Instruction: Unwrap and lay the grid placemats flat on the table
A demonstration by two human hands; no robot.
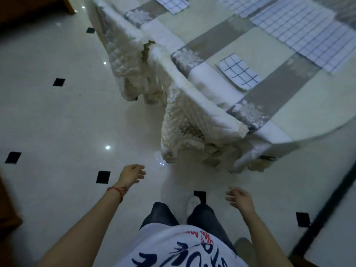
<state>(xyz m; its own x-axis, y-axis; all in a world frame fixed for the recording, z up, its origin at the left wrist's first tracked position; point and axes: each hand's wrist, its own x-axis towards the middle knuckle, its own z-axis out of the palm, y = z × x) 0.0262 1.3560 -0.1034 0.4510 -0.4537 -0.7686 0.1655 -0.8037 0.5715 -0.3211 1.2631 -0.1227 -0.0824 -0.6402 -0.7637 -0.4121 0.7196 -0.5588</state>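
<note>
A small folded grid placemat (238, 72), white with dark blue lines, lies near the table's left edge. Larger grid placemats (308, 35) lie spread flat in an overlapping row toward the far right of the table. Another grid placemat (172, 3) rests at the top, cut off by the frame edge. My left hand (133, 173) hangs over the floor with fingers apart, holding nothing. My right hand (239, 198) is also low over the floor, fingers loosely apart and empty. Both hands are well short of the table.
The table (215, 105) wears a patchwork cloth of cream, grey and white. Two chairs with fluffy white covers (181, 135) stand against its near side. The glossy tile floor (57, 122) has small black squares. Wooden furniture (7, 212) sits at the left edge.
</note>
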